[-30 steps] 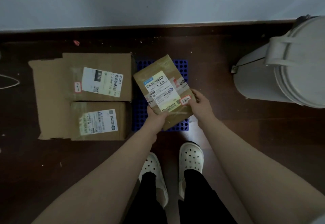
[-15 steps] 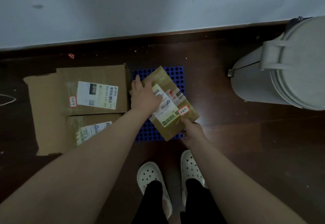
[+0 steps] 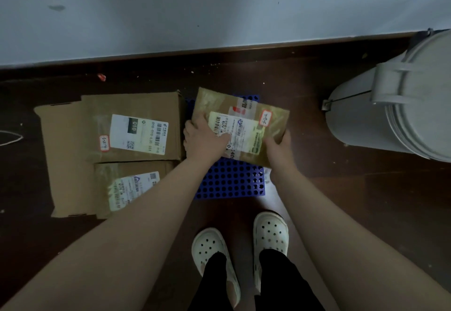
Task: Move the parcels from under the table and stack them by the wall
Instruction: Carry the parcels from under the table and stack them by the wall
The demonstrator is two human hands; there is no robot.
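A brown taped parcel [image 3: 244, 105] with a white label and a small red-edged sticker lies low over a blue perforated mat [image 3: 231, 181] near the wall. My left hand [image 3: 203, 139] grips its left edge, thumb on the label. My right hand [image 3: 278, 146] holds its near right corner. To the left, a larger parcel [image 3: 136, 127] marked 010 and a smaller parcel [image 3: 127, 188] sit on flat cardboard [image 3: 61, 154].
A grey lidded bin [image 3: 402, 110] stands on the right, close to the mat. The pale wall [image 3: 219, 5] and its dark baseboard run across the top. My white clogs [image 3: 269, 235] stand on dark floor just behind the mat. A red scrap [image 3: 101, 77] lies by the baseboard.
The parcel has turned clockwise and now lies nearly square to the wall, farther back on the mat. My left hand slid to its left edge; my right hand moved to the near right corner.
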